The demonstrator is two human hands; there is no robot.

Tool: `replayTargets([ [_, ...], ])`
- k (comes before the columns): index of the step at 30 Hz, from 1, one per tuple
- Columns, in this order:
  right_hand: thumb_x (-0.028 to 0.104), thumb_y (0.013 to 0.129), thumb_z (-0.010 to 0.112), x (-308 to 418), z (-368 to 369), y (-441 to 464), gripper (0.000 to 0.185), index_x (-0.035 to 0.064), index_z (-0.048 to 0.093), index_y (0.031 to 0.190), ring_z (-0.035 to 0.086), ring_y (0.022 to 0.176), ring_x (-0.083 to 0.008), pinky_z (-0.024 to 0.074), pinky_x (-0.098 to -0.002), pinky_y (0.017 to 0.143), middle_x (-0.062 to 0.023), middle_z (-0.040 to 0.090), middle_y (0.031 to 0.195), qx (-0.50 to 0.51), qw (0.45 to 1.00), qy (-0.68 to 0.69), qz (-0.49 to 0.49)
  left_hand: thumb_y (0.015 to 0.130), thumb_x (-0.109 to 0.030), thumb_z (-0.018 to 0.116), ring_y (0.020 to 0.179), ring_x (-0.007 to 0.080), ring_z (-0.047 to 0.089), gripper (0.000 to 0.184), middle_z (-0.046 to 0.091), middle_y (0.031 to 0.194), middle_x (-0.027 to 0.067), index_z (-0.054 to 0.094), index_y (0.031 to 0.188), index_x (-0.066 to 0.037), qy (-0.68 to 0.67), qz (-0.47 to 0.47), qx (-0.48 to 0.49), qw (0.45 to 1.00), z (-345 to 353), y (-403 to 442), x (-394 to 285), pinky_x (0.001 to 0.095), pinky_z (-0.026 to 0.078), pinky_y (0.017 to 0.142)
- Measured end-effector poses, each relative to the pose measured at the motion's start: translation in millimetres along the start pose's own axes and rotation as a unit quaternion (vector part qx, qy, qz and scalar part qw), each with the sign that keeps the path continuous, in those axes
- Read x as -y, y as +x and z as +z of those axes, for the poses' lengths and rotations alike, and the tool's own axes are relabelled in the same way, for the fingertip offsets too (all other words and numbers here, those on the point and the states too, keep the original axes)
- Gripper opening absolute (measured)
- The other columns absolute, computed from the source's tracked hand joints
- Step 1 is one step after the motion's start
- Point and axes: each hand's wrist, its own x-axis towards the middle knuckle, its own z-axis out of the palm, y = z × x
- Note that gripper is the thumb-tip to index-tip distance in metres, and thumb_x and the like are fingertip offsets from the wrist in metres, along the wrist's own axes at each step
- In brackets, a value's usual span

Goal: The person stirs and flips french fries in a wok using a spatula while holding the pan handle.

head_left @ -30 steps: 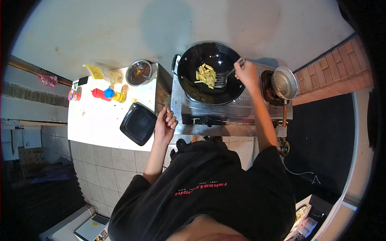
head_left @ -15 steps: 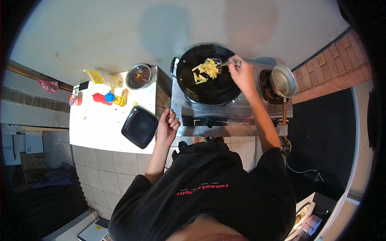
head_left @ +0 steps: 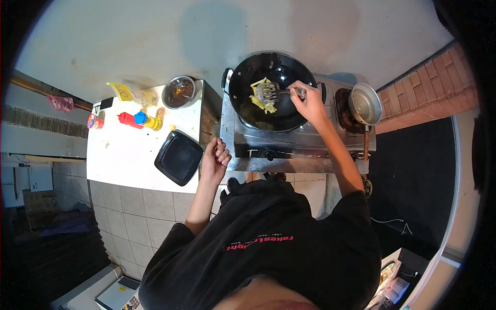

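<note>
A black two-handled wok (head_left: 294,114) sits on the stove. My right hand (head_left: 309,102) is closed around the handle of a slotted metal spatula (head_left: 267,93). The spatula's head lies over a small heap of pale yellow strips, like potato fries (head_left: 269,108), in the wok and partly hides them. My left hand (head_left: 217,157) is held near the counter's edge with its fingers curled in, and nothing shows in it. Nearest to that hand is a black square tray (head_left: 179,157) on the white counter.
Left on the counter are a metal bowl (head_left: 179,92) with dark contents, a red bottle (head_left: 129,120), a yellow bottle with a blue cap (head_left: 149,121) and a yellow packet (head_left: 122,91). A light metal saucepan (head_left: 366,103) stands on the right burner, its handle (head_left: 366,142) towards me.
The spatula's head has come over the top of the yellow strips, which are now gathered beneath it. My right hand has shifted slightly down; my left hand stays nearly still.
</note>
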Motion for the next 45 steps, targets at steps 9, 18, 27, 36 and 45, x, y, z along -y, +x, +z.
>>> replayTargets([
  [9,0.010,0.089,0.064,-3.0,8.4,-17.7,0.008,0.0028,0.062,0.094,0.061,0.066,-0.0365,0.0484,-0.0402,0.060,-0.0182,0.060,0.079,-0.039,0.996,-0.043,-0.062,0.104,-0.022,0.049,0.052,0.0069,0.030,0.019,0.032,0.063,-0.0046,0.049,0.089,-0.011,0.011,-0.008,0.007,1.000,3.6,-0.3,1.1,0.0247,0.028,0.049],
  [18,0.010,0.088,0.066,3.7,23.3,-42.3,0.009,0.0032,0.061,0.093,0.063,0.066,-0.0353,0.0517,-0.0430,0.058,-0.0155,0.058,0.081,-0.011,0.997,-0.059,-0.049,0.106,-0.022,0.045,0.051,0.0071,0.029,0.018,0.031,0.063,-0.0044,0.048,0.093,-0.010,-0.009,-0.030,0.000,1.000,1.6,0.2,5.7,0.0240,0.029,0.048],
  [27,0.010,0.087,0.067,2.5,24.0,-45.7,0.011,0.0036,0.064,0.095,0.063,0.066,-0.0357,0.0525,-0.0428,0.060,-0.0155,0.058,0.081,-0.055,0.988,-0.112,-0.090,0.106,-0.023,0.045,0.050,0.0074,0.030,0.020,0.032,0.063,-0.0042,0.049,0.092,-0.010,-0.022,-0.034,0.019,0.999,-5.7,1.4,9.4,0.0243,0.028,0.047],
  [36,0.010,0.088,0.066,7.2,10.0,-44.9,0.013,0.0043,0.066,0.100,0.063,0.071,-0.0373,0.0529,-0.0425,0.063,-0.0145,0.060,0.086,-0.072,0.988,-0.103,-0.094,0.106,-0.022,0.045,0.050,0.0072,0.031,0.019,0.032,0.063,-0.0041,0.049,0.092,-0.010,-0.009,-0.023,0.003,1.000,-4.2,-2.3,5.4,0.0240,0.029,0.047],
  [45,0.019,0.089,0.065,-16.4,-37.0,0.9,0.015,0.0051,0.062,0.093,0.064,0.072,-0.0388,0.0509,-0.0455,0.063,-0.0190,0.064,0.078,-0.083,0.963,-0.257,-0.016,0.105,-0.022,0.048,0.052,0.0066,0.029,0.018,0.032,0.064,-0.0049,0.050,0.091,-0.010,0.006,-0.022,0.006,1.000,-4.8,-2.9,3.6,0.0244,0.027,0.049],
])
